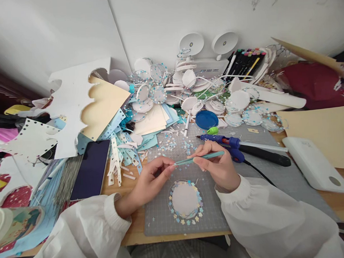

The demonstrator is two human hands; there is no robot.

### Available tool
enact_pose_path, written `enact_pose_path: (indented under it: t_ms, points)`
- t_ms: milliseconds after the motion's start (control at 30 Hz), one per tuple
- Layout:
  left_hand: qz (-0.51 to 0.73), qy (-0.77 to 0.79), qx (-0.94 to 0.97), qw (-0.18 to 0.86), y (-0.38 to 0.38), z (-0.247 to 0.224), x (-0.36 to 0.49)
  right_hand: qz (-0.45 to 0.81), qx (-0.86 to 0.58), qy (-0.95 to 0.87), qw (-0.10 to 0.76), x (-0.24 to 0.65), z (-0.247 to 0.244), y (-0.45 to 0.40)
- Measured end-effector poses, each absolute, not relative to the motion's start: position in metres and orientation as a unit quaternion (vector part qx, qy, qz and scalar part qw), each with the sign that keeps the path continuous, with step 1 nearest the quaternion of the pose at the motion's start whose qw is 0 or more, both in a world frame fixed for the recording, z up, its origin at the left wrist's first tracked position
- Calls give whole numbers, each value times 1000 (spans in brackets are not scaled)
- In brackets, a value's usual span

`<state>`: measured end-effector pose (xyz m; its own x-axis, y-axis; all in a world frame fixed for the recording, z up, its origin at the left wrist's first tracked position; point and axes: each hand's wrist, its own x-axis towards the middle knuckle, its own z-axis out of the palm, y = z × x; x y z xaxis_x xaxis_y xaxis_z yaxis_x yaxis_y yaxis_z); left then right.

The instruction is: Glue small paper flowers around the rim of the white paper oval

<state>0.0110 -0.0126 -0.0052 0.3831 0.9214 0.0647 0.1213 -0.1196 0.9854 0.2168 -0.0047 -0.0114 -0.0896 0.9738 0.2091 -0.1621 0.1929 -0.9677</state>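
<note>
My right hand [220, 165] holds teal tweezers [211, 155] level above the grey cutting mat, their tips pointing left. Those tips meet the pinched thumb and forefinger of my left hand [157, 177], where a tiny pale piece shows, too small to name. Below both hands lies a white disc [185, 198] ringed by a thin wire set with small blue and cream paper stars [188, 222]. More loose paper stars [187, 146] are scattered on the mat just beyond my hands.
A blue glue gun [232, 142] lies right of the cutting mat [161, 224], its cord trailing past my right wrist. A blue lid [206, 120] sits behind. Finished-looking discs [239, 100] are heaped at the back. On the left are a phone [91, 168] and punched paper strips [116, 158].
</note>
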Motion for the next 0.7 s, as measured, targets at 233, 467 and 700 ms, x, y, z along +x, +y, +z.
enact_pose_path:
  t_ms: [233,467,700]
  points:
    - [379,394,651,526,-13,-7,9,518,-364,-531,563,216,-10,-5]
    - [377,394,663,513,-12,-7,9,522,-381,-520,558,217,-13,-5]
    - [376,394,654,524,-12,-9,9,591,-345,-464,562,214,-3,-4]
